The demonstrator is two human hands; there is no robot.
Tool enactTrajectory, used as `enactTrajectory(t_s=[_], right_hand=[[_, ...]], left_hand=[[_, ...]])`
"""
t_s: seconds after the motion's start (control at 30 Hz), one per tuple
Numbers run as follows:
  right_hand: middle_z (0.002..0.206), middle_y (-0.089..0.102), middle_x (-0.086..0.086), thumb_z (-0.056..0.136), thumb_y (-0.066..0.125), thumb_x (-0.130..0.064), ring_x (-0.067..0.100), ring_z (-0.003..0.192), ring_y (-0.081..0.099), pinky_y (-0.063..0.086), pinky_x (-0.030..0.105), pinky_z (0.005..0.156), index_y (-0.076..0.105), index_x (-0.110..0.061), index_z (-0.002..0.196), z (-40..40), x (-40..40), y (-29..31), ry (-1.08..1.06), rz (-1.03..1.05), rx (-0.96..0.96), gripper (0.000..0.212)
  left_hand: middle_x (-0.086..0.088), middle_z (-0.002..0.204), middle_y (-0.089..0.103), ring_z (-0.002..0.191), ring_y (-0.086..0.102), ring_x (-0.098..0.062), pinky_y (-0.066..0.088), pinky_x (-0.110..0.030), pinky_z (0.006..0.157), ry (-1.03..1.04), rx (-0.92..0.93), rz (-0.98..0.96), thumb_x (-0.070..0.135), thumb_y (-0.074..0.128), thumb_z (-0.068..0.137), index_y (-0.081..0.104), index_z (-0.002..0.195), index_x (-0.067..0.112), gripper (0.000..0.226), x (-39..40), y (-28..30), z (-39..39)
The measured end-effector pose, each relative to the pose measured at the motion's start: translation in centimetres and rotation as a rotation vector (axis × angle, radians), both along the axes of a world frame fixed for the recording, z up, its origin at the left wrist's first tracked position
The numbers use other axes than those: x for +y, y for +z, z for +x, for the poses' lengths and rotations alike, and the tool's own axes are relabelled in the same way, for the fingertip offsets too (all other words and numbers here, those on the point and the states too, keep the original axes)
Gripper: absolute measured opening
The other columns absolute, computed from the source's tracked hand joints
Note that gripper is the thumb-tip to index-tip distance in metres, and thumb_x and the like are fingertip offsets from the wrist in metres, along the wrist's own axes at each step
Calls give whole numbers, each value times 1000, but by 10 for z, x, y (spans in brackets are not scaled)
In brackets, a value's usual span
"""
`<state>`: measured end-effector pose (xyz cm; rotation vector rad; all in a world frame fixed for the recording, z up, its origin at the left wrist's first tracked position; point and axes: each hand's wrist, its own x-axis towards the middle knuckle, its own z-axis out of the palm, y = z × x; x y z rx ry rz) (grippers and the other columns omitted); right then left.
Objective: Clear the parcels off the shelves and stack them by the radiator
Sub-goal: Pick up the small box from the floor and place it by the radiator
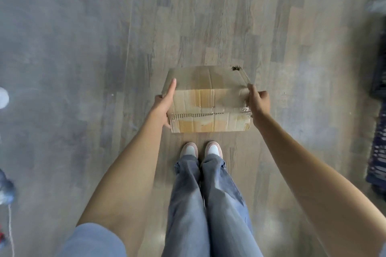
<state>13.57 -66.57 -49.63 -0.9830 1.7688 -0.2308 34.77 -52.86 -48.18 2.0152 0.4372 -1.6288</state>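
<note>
The floor (83, 48), grey-brown wood planking, fills nearly the whole view; the person stands on it in jeans (208, 204), feet together, arms stretched forward and down. Between the arms, in front of the shoes (201, 149), is the box (208, 100): a worn brown carton, taped along its seams, with a ragged strip of bare corrugation across its near face and a small hole at its far right corner. The left hand (165, 104) lies flat along the box's left side, fingers straight and pressing in; the right hand (258, 102) is clamped on the right edge, thumb over the top and fingers curled.

The step looks like carrying or setting down one parcel; to do it well, keep both sides squeezed evenly, hold the box level, and slip the left fingers beneath, since a flat palm alone may slide on old cardboard.

Whether the box rests on the floor or hangs above it cannot be told; its underside is hidden. Neither shelves nor radiator is in view; the dark patterned shapes at the right edge and the blurred bits at the left are cut off and unreadable.
</note>
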Motion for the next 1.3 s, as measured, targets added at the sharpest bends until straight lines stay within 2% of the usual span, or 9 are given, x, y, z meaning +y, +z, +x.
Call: enactTrajectory(t_s=[0.17,0.23,0.3,0.4,0.5,0.67,0.9,1.07,1.3], right_hand=[[59,46,1,81,58,-52,17,55,46,39,26,56,43,-14,61,24,-54,174,-79,-56,-74,46],[60,45,3,77,63,-53,16,51,44,35,23,47,46,-11,67,30,-74,243,-58,-121,-84,46],[74,51,5,77,65,-52,19,62,50,40,26,54,55,-8,85,36,-96,310,-52,-182,-111,46],[94,54,6,80,64,-50,24,89,56,48,32,76,60,-5,115,44,-134,408,-41,-298,-154,58],[98,53,5,76,68,-49,24,94,54,51,40,91,59,-6,119,45,-170,502,-92,-398,-238,62],[101,55,1,76,69,-44,19,91,52,47,36,87,64,-14,112,22,-233,616,-164,-590,-353,47],[98,50,-1,79,69,-37,22,91,49,49,39,87,59,-11,124,-60,-353,671,-286,-678,-400,53],[102,53,5,82,68,-34,25,94,52,50,43,87,59,-10,120,-136,-437,660,-389,-626,-367,46],[74,50,3,81,68,-36,26,87,52,48,52,95,54,-7,75,-188,-557,621,-516,-514,-271,32]], left_hand=[[-8,152,28,135,31,-40,38,-68,95,60,-71,-126,71,52,75,26,144,27,86,-62,161,29],[-8,146,37,130,39,-36,43,-61,93,17,-124,-237,63,56,77,34,140,21,78,-93,226,39],[-7,139,47,120,49,-31,47,-50,88,-39,-180,-396,57,59,79,41,134,19,69,-125,292,49],[-5,142,46,125,47,-27,43,-48,99,-136,-274,-582,56,60,80,40,137,20,70,-171,396,64],[-3,146,39,132,40,-26,43,-48,102,-229,-360,-719,57,60,80,35,141,22,75,-214,494,78],[-6,144,44,129,44,-25,45,-45,101,-334,-390,-926,53,65,79,40,139,20,73,-296,598,75],[-8,130,56,115,56,-25,53,-37,88,-427,-336,-1038,41,68,81,53,127,13,56,-454,645,1],[-10,133,51,121,50,-27,45,-41,102,-521,-290,-1017,37,63,87,49,130,10,53,-580,652,-76],[-11,107,58,104,55,-27,45,-41,99,-691,-239,-947,30,57,90,55,113,11,30,-723,611,-134]])
